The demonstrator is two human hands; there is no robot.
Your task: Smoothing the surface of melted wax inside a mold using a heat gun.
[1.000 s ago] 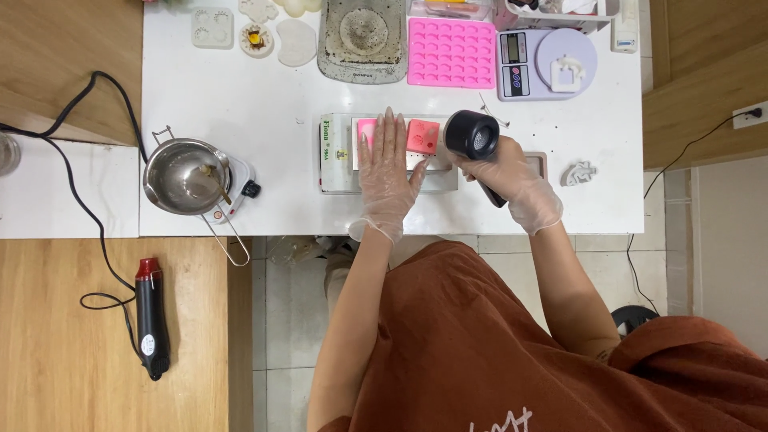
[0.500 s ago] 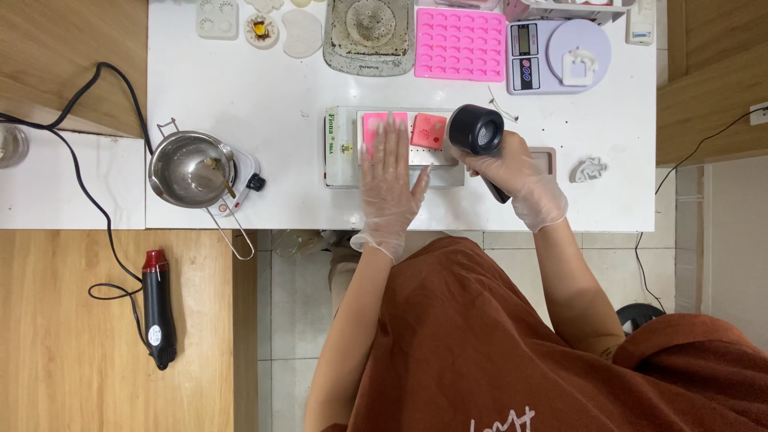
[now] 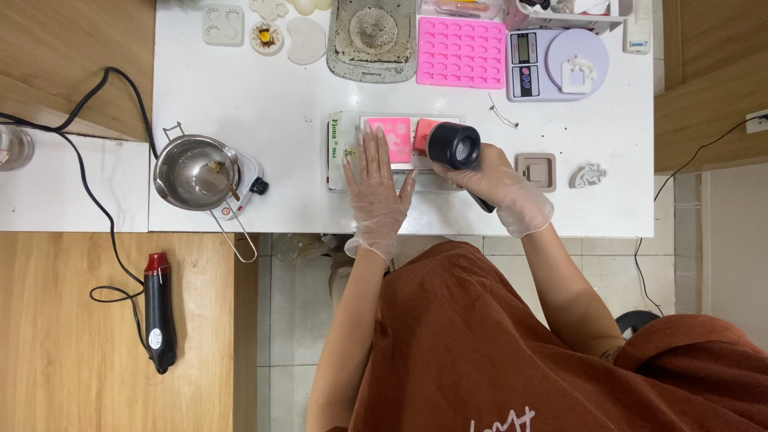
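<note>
White tabletop [image 3: 280,80] fills the upper view, with wood flooring to the side and grey tiles under the seated person in a rust-brown top.

At the centre of the work lie two small moulds, a pink mould [image 3: 390,128] and a red mould [image 3: 424,134], touching side by side on a flat pale tray [image 3: 340,164]. The right hand [image 3: 500,188], gloved, is closed round the handle of a black heat gun [image 3: 456,146], whose round nozzle end hangs just over the red mould. The left hand [image 3: 376,196], also gloved, lies flat and open, fingers spread, pressing on the tray just below the pink mould and gripping nothing.

Against the pictures from a second ago, both hands and the gun sit in much the same place relative to the moulds; only the camera has drifted a little. That suggests steady heating of one spot, not a sweep.

Farther from the grip, left of the flat hand, stands a steel pot [image 3: 192,170] on a small hotplate. Beyond the gun are a large pink tray mould [image 3: 460,52] and a kitchen scale [image 3: 556,64]. Another heat gun [image 3: 158,312] lies on the floor.
</note>
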